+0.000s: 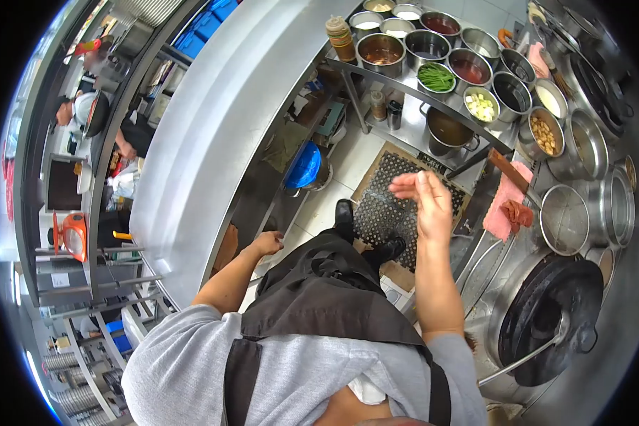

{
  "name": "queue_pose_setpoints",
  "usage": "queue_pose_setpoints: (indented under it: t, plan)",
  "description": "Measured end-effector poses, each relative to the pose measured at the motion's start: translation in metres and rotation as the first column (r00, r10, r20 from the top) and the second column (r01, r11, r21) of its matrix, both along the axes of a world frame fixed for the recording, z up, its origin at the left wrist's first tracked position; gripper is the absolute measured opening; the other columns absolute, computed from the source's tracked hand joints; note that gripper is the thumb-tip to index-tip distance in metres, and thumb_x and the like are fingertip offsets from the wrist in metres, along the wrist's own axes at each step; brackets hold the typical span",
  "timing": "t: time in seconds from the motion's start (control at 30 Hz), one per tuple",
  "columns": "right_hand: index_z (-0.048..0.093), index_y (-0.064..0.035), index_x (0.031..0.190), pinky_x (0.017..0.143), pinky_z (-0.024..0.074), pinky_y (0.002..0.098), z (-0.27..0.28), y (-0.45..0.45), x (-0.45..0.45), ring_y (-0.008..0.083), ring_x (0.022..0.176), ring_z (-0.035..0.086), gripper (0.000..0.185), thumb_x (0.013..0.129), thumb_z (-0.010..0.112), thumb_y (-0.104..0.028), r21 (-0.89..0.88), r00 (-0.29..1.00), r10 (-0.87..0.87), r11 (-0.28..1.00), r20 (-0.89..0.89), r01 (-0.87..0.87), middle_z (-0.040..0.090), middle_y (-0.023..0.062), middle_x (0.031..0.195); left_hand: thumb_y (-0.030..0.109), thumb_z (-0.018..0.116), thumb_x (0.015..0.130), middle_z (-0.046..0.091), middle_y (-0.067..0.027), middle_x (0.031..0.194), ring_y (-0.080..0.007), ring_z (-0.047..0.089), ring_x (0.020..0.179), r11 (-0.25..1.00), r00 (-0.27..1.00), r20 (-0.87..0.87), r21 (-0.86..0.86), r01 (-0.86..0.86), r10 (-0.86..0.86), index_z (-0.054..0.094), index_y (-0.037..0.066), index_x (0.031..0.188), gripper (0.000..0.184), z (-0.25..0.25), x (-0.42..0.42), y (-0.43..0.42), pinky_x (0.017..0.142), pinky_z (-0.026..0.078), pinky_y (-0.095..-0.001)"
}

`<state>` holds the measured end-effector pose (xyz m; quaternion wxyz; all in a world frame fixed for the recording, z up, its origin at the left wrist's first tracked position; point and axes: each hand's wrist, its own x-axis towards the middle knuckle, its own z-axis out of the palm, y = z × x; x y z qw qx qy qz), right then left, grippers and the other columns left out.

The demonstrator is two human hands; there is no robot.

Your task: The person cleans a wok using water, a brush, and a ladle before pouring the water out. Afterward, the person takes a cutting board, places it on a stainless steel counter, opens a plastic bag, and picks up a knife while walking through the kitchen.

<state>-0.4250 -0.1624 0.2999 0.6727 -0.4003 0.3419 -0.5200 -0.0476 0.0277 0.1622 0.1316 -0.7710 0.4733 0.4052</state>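
Observation:
My right hand (426, 200) is raised above the dark rubber mat (394, 199). Its fingers are stretched out and it holds nothing. Low beside the steel counter (192, 142) is my left hand (266, 243), its fingers curled together and nothing visible in them. Right of my right hand, a pink cloth (503, 209) lies on the stove's edge under the wooden handle (508, 170) of a strainer (564, 219). A black wok (547, 319) sits on the stove with a metal ladle (559, 330) resting in it.
Steel pots of sauces and ingredients, including chopped green vegetables (437, 77) and pale cubes (480, 106), crowd the rack ahead. A pot (449, 131) stands on its lower shelf. A blue-lined bucket (304, 167) is under the counter. Beyond the left shelves, other people's arms (126, 148) show.

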Motion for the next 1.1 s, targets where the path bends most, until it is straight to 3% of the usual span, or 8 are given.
queue_pose_setpoints:
  t: [0.1, 0.13, 0.67, 0.8, 0.83, 0.9, 1.0, 1.1]
  plan:
    - [0.059, 0.0035, 0.081, 0.072, 0.0481, 0.0366, 0.135, 0.046, -0.022, 0.0293, 0.081, 0.06, 0.039, 0.093, 0.04, -0.028, -0.433, 0.882, 0.384, 0.868, 0.274, -0.244, 0.062, 0.0172, 0.084, 0.024, 0.06, 0.068, 0.063, -0.0151, 0.099, -0.0284, 0.059, 0.095, 1.0, 1.0, -0.007, -0.006, 0.026, -0.026, 0.058, 0.005, 0.108, 0.044, -0.014, 0.007, 0.005, 0.084, 0.046, -0.0333]
    - [0.061, 0.0042, 0.082, 0.076, 0.0482, 0.0383, 0.164, 0.027, -0.008, 0.0328, 0.079, 0.06, 0.04, 0.093, 0.04, -0.028, -0.857, 0.611, 0.749, 0.469, 0.257, -0.214, 0.061, 0.0192, 0.088, 0.024, 0.06, 0.068, 0.063, -0.0151, 0.099, -0.0284, 0.059, 0.095, 0.998, 0.998, -0.018, -0.008, 0.055, -0.056, 0.058, 0.005, 0.108, 0.044, -0.017, 0.01, 0.005, 0.084, 0.046, -0.0333]
    - [0.058, 0.0064, 0.103, 0.064, 0.0534, 0.0325, 0.233, 0.16, 0.084, 0.0309, 0.079, 0.062, 0.047, 0.086, 0.054, -0.037, -0.682, 0.634, 0.466, 0.719, 0.617, 0.135, 0.059, 0.024, 0.094, 0.021, 0.06, 0.07, 0.063, -0.0178, 0.096, -0.0229, 0.063, 0.071, 0.925, 0.912, -0.2, -0.06, -0.376, 0.358, 0.056, 0.002, 0.111, 0.045, -0.045, 0.067, 0.057, 0.067, 0.05, -0.0306]
    - [0.055, -0.0182, 0.118, 0.101, 0.0253, 0.0541, 0.229, 0.152, 0.085, 0.0329, 0.116, 0.043, 0.041, 0.082, 0.058, -0.037, -0.918, 0.852, 0.506, 0.387, 0.135, -0.084, 0.053, 0.0162, 0.115, 0.018, 0.062, 0.07, 0.064, -0.0108, 0.081, -0.0183, 0.062, 0.065, 0.991, 0.989, -0.061, -0.017, -0.135, 0.134, 0.06, 0.002, 0.103, 0.037, -0.086, 0.109, 0.132, 0.061, 0.053, -0.0296]
    - [0.063, -0.0051, 0.075, 0.048, 0.0456, 0.0285, 0.212, 0.157, 0.115, 0.0187, 0.063, 0.057, 0.015, 0.084, 0.052, -0.01, -0.851, 0.899, 0.102, 0.382, 0.426, 0.36, 0.056, 0.0048, 0.094, 0.02, 0.062, 0.069, 0.064, -0.0112, 0.078, -0.0196, 0.062, 0.063, 0.986, 0.987, -0.046, -0.044, -0.158, 0.156, 0.061, 0.002, 0.102, 0.037, -0.097, 0.121, 0.157, 0.061, 0.053, -0.0304]
    - [0.059, -0.0138, 0.087, 0.054, 0.049, 0.0315, 0.177, 0.151, 0.11, 0.0257, 0.06, 0.059, 0.008, 0.081, 0.057, -0.018, -0.879, 0.9, 0.025, 0.226, 0.436, 0.42, 0.063, 0.0073, 0.081, 0.023, 0.06, 0.069, 0.064, -0.0132, 0.078, -0.022, 0.063, 0.062, 0.953, 0.951, -0.068, 0.057, -0.297, 0.3, 0.061, 0.001, 0.101, 0.039, -0.104, 0.133, 0.194, 0.061, 0.054, -0.032]
    - [0.061, 0.0018, 0.089, 0.059, 0.0484, 0.0272, 0.111, 0.148, 0.117, 0.0217, 0.064, 0.06, 0.013, 0.08, 0.051, 0.005, -0.745, 0.823, -0.489, 0.655, -0.289, 0.127, 0.061, 0.012, 0.078, 0.02, 0.056, 0.068, 0.064, -0.0172, 0.091, -0.025, 0.064, 0.066, 0.879, 0.902, -0.052, 0.258, -0.402, 0.428, 0.06, -0.001, 0.101, 0.039, -0.102, 0.147, 0.228, 0.06, 0.055, -0.0342]
    - [0.06, 0.0032, 0.095, 0.059, 0.0463, 0.0304, -0.072, 0.139, 0.08, 0.0217, 0.068, 0.06, 0.02, 0.086, 0.047, -0.009, -0.117, 0.542, -0.07, 0.992, -0.838, -0.052, 0.061, 0.0163, 0.078, 0.019, 0.054, 0.068, 0.063, -0.0175, 0.095, -0.0252, 0.064, 0.066, 0.951, 0.952, -0.04, 0.077, -0.299, 0.302, 0.061, 0.002, 0.101, 0.038, -0.093, 0.149, 0.229, 0.061, 0.054, -0.0335]
